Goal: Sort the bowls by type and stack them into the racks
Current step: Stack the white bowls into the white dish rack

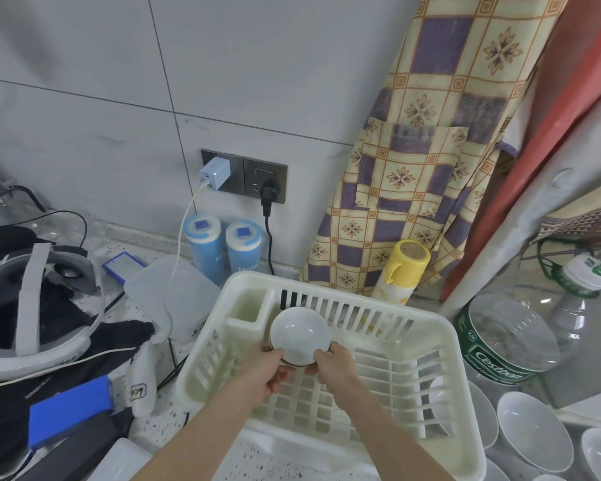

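A small white bowl (301, 333) stands tilted on its edge inside the white plastic dish rack (427, 328), near the rack's back left, beside the cutlery compartment. My left hand (264, 368) grips the bowl's lower left rim, and my right hand (333, 364) grips its lower right rim. Several more white bowls (531, 428) sit to the right of the rack, at the lower right of the view.
A large clear water bottle (514, 338) lies right of the rack. A yellow spray can (401, 269) and two blue canisters (222, 248) stand behind it. A headset (32, 307), cables and blue boxes crowd the counter on the left. An apron hangs on the wall.
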The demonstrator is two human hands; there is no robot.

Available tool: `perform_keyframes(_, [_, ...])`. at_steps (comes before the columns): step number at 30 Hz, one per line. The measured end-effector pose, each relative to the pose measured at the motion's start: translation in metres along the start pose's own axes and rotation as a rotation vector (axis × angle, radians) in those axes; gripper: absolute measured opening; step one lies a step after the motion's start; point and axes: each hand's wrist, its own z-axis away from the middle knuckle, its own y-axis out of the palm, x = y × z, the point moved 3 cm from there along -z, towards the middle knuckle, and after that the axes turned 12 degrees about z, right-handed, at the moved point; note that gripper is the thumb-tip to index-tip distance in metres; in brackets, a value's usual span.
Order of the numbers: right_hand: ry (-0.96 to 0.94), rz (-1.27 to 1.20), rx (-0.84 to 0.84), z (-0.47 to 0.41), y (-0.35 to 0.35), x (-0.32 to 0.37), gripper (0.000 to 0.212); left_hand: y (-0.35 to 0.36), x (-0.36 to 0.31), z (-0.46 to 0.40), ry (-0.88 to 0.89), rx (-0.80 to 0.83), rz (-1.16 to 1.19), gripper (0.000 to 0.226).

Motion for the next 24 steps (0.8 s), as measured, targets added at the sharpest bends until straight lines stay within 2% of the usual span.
perform_keyframes(9, [-0.015, -0.025, -0.015, 0.007, 0.011, 0.004, 0.041, -0.001, -0.001, 0.003, -0.006, 0.0, 0.049, 0.028])
perform_keyframes(13, [-0.011, -0.018, 0.023, 0.018, 0.001, 0.005, 0.063, -0.001, -0.007, 0.018, -0.063, 0.07, 0.128, 0.028])
perform_keyframes(15, [-0.021, -0.023, 0.013, 0.027, -0.006, 0.004, 0.066, -0.004, -0.011, 0.028, -0.088, 0.103, 0.142, 0.03])
perform_keyframes(20, [-0.05, -0.163, -0.039, 0.069, -0.031, 0.003, 0.05, -0.013, -0.015, 0.061, -0.03, 0.215, 0.034, 0.034])
perform_keyframes(24, [-0.146, -0.314, -0.04, 0.115, -0.047, -0.004, 0.033, -0.021, -0.015, 0.083, 0.028, 0.262, 0.112, 0.033])
